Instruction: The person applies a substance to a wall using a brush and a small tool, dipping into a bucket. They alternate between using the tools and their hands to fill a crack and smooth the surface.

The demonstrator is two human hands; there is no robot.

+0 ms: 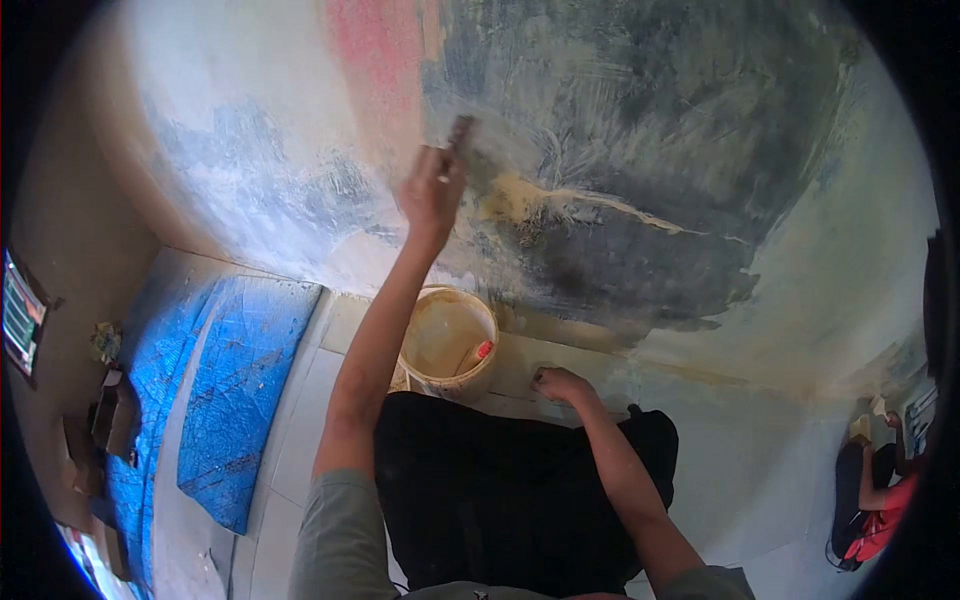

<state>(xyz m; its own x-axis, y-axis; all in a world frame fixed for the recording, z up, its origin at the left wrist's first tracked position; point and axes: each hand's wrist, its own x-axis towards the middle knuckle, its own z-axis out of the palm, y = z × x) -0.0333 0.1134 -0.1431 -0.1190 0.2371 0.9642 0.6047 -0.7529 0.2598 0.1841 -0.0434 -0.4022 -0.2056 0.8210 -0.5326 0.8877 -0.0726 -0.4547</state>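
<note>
My left hand [432, 195] is raised to the painted wall [620, 110], its fingers wrapped round a short dark brush-like tool [462, 130]. The tool is slightly blurred, and its tip overlaps the edge between the pink patch and the dark grey area. Below that arm stands a whitish bucket [450, 383] with murky tan liquid and a red-ended handle [483, 350] leaning inside it. My right hand [562, 385] is curled into a loose fist beside my knee, to the right of the bucket, with nothing visible in it.
Blue sheeting [240, 390] covers part of the floor at the left. Cardboard pieces [115, 410] lie along the left wall. Another person in a red top [890, 520] sits at the far right. Pale tiles [740, 470] lie to my right.
</note>
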